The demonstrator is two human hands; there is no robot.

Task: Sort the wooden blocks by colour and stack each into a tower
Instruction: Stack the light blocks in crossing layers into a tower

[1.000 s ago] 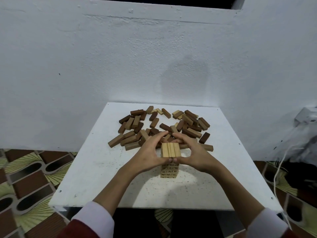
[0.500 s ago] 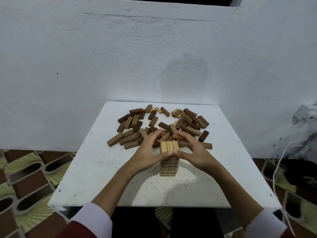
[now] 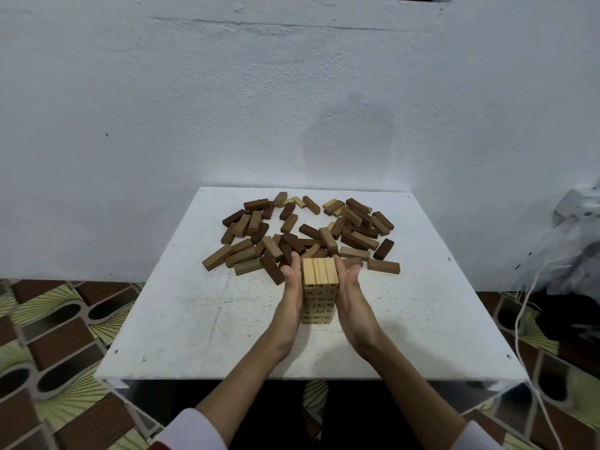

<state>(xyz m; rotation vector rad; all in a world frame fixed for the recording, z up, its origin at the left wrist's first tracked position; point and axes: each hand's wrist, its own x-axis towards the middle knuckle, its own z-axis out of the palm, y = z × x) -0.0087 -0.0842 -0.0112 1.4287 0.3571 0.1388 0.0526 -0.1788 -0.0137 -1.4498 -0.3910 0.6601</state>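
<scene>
L hand [image 3: 290,295] flat vs pale tower [image 3: 318,289], fingers straight; R hand [image 3: 349,292] same on opp. side, tower between palms on bench [image 3: 194,313]. Blocks prob. light, stiff, loose-stacked: press sides evenly, low. Unsorted blocks [image 3: 302,233] just beyond fingertips.

Both hands are lower against the pale tower [image 3: 319,289] than a second ago. The left hand [image 3: 292,292] no longer curls over the top layer; its straight fingers lie flat on the tower's left face. The right hand [image 3: 349,292] likewise lies flat on the right face. The three-block top layer, earlier partly covered by fingers, is fully exposed
</scene>
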